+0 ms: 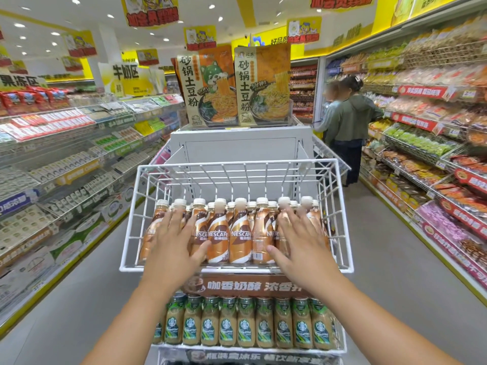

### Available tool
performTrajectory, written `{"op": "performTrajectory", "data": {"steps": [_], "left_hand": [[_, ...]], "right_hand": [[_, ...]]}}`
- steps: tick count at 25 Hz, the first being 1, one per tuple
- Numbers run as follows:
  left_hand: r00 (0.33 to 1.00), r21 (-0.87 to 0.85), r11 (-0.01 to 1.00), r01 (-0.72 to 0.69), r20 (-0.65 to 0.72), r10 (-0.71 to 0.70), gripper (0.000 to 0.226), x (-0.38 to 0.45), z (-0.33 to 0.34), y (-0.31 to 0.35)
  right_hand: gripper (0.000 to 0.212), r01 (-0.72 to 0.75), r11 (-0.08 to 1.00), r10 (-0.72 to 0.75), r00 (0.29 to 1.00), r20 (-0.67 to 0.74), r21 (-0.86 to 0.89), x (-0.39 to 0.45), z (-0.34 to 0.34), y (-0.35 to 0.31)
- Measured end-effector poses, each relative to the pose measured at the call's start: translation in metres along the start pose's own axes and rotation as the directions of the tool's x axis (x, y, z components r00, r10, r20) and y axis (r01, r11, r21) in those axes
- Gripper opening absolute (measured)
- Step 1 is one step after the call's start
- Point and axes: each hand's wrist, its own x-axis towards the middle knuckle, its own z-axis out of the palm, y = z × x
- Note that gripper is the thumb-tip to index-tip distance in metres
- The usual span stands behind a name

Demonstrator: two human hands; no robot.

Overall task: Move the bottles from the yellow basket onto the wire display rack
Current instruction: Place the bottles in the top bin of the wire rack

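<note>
The white wire display rack stands in front of me, its upper bin holding several upright brown Nescafe coffee bottles with white caps, in rows at the front. My left hand lies flat with spread fingers against the bottles on the left. My right hand rests the same way on the bottles at the right. Neither hand grips a bottle. No yellow basket is in view.
Below the bin a tier holds several Starbucks bottles under a brown banner. Noodle packs top the rack. Stocked shelves line the left and right. Two people stand in the right aisle.
</note>
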Motion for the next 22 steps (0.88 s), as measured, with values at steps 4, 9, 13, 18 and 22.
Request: {"op": "performTrajectory", "data": {"steps": [4,9,13,18,22], "left_hand": [[0.997,0.045,0.996,-0.072,0.031,0.071,0.077,-0.019,-0.010,0.040],[0.993,0.046,0.993,-0.110,0.054,0.107,0.075,-0.059,-0.024,0.080],[0.990,0.022,0.990,-0.136,0.042,0.135,0.078,-0.094,-0.042,0.105],[0.980,-0.043,0.982,-0.182,0.067,0.185,0.075,-0.140,-0.058,0.127],[0.965,-0.086,0.965,-0.248,0.070,0.254,0.077,-0.185,-0.078,0.132]], "right_hand": [[0.081,0.039,0.998,-0.036,0.997,0.064,-0.039,-0.013,0.000,0.009],[0.080,0.102,0.995,-0.103,0.992,0.070,0.022,-0.049,-0.013,0.017],[0.079,0.076,0.996,-0.078,0.995,0.058,0.040,-0.085,-0.032,0.019],[0.080,0.025,0.999,-0.026,0.999,0.025,0.034,-0.149,-0.052,0.012],[0.078,-0.052,0.999,0.052,0.999,-0.010,-0.002,-0.208,-0.073,-0.005]]}}
